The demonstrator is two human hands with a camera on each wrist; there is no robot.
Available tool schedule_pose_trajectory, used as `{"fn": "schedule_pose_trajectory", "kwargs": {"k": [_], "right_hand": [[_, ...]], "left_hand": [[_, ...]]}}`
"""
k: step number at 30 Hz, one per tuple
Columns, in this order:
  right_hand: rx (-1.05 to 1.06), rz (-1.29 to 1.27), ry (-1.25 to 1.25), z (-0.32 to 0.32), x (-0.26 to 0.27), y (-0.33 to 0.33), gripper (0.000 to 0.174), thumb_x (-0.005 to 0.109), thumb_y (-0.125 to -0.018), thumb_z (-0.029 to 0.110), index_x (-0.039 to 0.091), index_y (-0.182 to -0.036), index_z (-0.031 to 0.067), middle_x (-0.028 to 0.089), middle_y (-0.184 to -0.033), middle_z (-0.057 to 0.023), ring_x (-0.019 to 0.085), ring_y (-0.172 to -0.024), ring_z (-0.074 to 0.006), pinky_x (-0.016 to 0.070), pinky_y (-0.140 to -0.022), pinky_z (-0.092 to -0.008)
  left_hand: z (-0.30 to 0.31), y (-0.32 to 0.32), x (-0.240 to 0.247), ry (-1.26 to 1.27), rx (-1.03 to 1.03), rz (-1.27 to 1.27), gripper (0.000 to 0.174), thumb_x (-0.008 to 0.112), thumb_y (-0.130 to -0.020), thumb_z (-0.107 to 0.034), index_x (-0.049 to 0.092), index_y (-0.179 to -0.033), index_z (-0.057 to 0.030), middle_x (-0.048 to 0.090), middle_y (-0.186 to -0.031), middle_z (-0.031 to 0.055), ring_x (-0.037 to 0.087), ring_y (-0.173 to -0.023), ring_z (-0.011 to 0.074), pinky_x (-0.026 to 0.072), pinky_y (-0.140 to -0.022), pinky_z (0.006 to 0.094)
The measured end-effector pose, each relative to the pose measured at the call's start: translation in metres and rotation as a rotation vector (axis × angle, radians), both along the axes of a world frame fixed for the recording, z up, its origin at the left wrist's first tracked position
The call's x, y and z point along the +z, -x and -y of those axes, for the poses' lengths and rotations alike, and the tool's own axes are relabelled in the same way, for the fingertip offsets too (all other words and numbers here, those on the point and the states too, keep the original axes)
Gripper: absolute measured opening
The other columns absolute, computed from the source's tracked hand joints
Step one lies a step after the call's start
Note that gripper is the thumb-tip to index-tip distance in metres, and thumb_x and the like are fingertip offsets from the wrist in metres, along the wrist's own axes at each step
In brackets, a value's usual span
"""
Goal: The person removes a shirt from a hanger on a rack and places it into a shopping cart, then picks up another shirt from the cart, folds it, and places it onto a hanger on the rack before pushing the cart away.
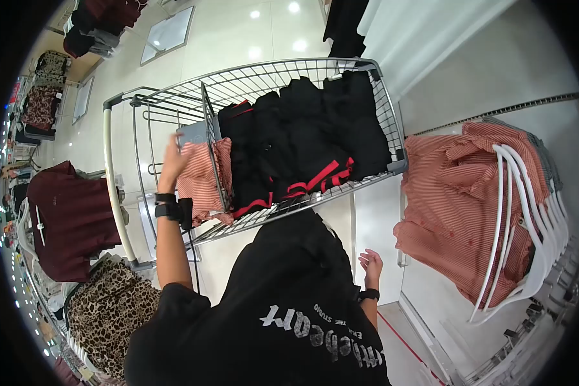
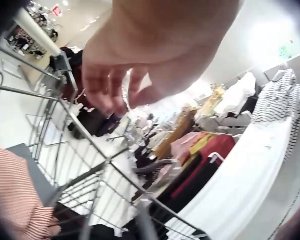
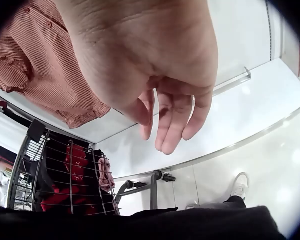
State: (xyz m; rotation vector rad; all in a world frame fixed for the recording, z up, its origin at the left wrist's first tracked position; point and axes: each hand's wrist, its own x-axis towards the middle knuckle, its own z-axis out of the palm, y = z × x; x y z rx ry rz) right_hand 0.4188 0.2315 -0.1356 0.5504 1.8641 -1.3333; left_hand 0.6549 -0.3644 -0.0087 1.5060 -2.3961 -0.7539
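Note:
My left hand (image 1: 172, 161) is raised at the pink striped garment (image 1: 199, 174) in the cart's small front section, overlapping its edge in the head view. In the left wrist view the fingers (image 2: 102, 92) bend loosely with nothing gripped, above the cart's wire side. My right hand (image 1: 370, 265) hangs beside my body, fingers loosely curled and holding nothing. It is between the cart (image 1: 368, 64) and the rack of pink striped shirts (image 1: 450, 193). Folded black garments (image 1: 302, 128) with red bands fill the cart's main basket.
White hangers (image 1: 500, 157) hold the striped shirts at right. Left of the cart handle (image 1: 112, 174) hang a maroon top (image 1: 71, 212) and a leopard-print garment (image 1: 112, 315). A white platform (image 3: 240, 110) runs along the wall; a shoe (image 3: 240, 185) stands on the floor.

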Motion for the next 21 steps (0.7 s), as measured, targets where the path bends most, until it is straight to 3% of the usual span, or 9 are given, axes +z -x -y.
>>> {"fn": "schedule_pose_trajectory", "kwargs": {"k": [2,5,8,11,12,13,17,19,21], "right_hand": [[0.074,0.050,-0.006,0.007,0.002,-0.004,0.023,0.040,-0.089,0.009,0.057,-0.104,0.0057,0.064,-0.089,-0.0094,0.062,-0.075,-0.0155,0.0463,-0.066,-0.0243],[0.115,0.112,-0.034,0.014,0.001,-0.012,0.024,0.039,-0.090,0.010,0.058,-0.103,0.0070,0.064,-0.089,-0.0079,0.062,-0.077,-0.0149,0.0465,-0.067,-0.0247],[0.150,0.157,-0.051,0.021,0.000,-0.021,0.023,0.040,-0.090,0.009,0.059,-0.103,0.0075,0.064,-0.086,-0.0061,0.060,-0.074,-0.0121,0.0469,-0.064,-0.0231],[0.167,0.164,-0.061,0.026,-0.005,-0.022,0.022,0.041,-0.088,0.009,0.059,-0.101,0.0043,0.065,-0.084,-0.0083,0.062,-0.071,-0.0134,0.0462,-0.061,-0.0224],[0.188,0.158,-0.046,0.025,-0.009,-0.021,0.022,0.042,-0.089,0.010,0.059,-0.100,0.0046,0.065,-0.084,-0.0082,0.062,-0.071,-0.0134,0.0465,-0.062,-0.0228],[0.194,0.143,-0.037,0.027,-0.009,-0.019,0.022,0.042,-0.089,0.010,0.059,-0.100,0.0045,0.065,-0.084,-0.0081,0.062,-0.071,-0.0134,0.0466,-0.062,-0.0230],[0.224,0.091,0.000,0.036,-0.006,-0.005,0.022,0.042,-0.088,0.010,0.060,-0.101,0.0054,0.064,-0.085,-0.0069,0.061,-0.073,-0.0126,0.0469,-0.064,-0.0234],[0.256,0.055,0.015,0.038,-0.005,0.002,0.022,0.042,-0.089,0.009,0.060,-0.101,0.0058,0.064,-0.085,-0.0065,0.061,-0.074,-0.0124,0.0469,-0.065,-0.0233],[0.305,0.009,0.024,0.036,-0.005,0.010,0.022,0.041,-0.089,0.008,0.060,-0.102,0.0055,0.064,-0.085,-0.0066,0.061,-0.074,-0.0128,0.0468,-0.065,-0.0231]], "left_hand": [[-0.012,-0.024,-0.036,-0.267,-0.174,0.143,0.080,0.080,-0.061,-0.030,0.039,-0.126,-0.0091,0.052,-0.111,0.0282,0.050,-0.108,0.0393,0.0412,-0.093,0.0430],[-0.062,-0.004,-0.012,-0.416,-0.181,0.549,0.090,0.083,-0.050,-0.030,0.039,-0.127,-0.0138,0.049,-0.120,0.0231,0.048,-0.113,0.0362,0.0386,-0.097,0.0390],[-0.088,-0.023,-0.042,0.293,-0.294,0.733,0.066,0.079,-0.052,-0.026,0.054,-0.112,-0.0112,0.059,-0.104,0.0212,0.057,-0.098,0.0343,0.0452,-0.087,0.0395],[-0.053,-0.052,-0.076,-0.182,0.055,0.435,0.033,0.076,-0.055,-0.024,0.066,-0.081,-0.0051,0.064,-0.075,0.0186,0.063,-0.072,0.0314,0.0492,-0.067,0.0380],[-0.063,-0.039,-0.041,0.001,0.145,0.314,0.014,0.066,-0.063,-0.015,0.063,-0.063,-0.0016,0.059,-0.062,0.0209,0.060,-0.065,0.0376,0.0481,-0.060,0.0426],[-0.059,-0.030,-0.007,-0.158,0.192,0.311,0.013,0.062,-0.065,-0.013,0.063,-0.064,0.0003,0.060,-0.063,0.0209,0.062,-0.067,0.0359,0.0480,-0.062,0.0415],[-0.036,-0.060,0.013,0.004,0.216,0.100,0.012,0.054,-0.069,-0.007,0.059,-0.066,0.0034,0.055,-0.054,0.0170,0.054,-0.050,0.0225,0.0419,-0.052,0.0358],[-0.048,-0.044,0.063,-0.134,0.383,-0.340,0.010,0.048,-0.071,0.001,0.048,-0.062,-0.0005,0.046,-0.057,0.0000,0.040,-0.056,0.0077,0.0347,-0.051,0.0259],[-0.053,-0.042,0.102,-0.229,0.413,-0.819,0.014,0.047,-0.077,0.005,0.051,-0.067,-0.0049,0.052,-0.067,-0.0008,0.046,-0.059,0.0060,0.0385,-0.055,0.0208]]}}
